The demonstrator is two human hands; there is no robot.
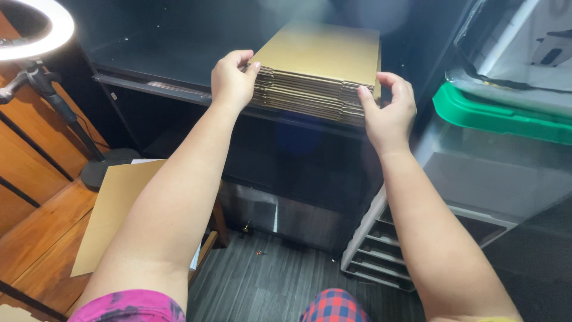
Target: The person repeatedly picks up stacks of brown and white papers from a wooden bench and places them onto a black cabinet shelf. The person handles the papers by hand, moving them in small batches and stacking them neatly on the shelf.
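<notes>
So you've got both arms stretched out to a stack of flattened cardboard sheets (319, 68) sitting on the edge of a dark shelf (149, 83) in front of you. Your left hand (232, 80) is on the stack's left corner, fingers curled over the top sheets and thumb tucked in against the side, so it's clamped on that corner. Your right hand (390, 113) is at the right corner, thumb pressed up against the layered front edge and the other fingers arched over the corner; they're spread a bit rather than bunched, and I can't tell if the fingertips actually grip the far side. The stack lies flat, its near edge poking out slightly past the shelf lip.

Off to your left there's a single flat cardboard sheet (116, 209) lying on a wooden table (36, 238), and a lit ring light (42, 27) on a stand beside it. On your right, a clear plastic bin with a green rim (494, 116) sits on top of a grey drawer unit (381, 250). Dark plank floor (268, 286) below.
</notes>
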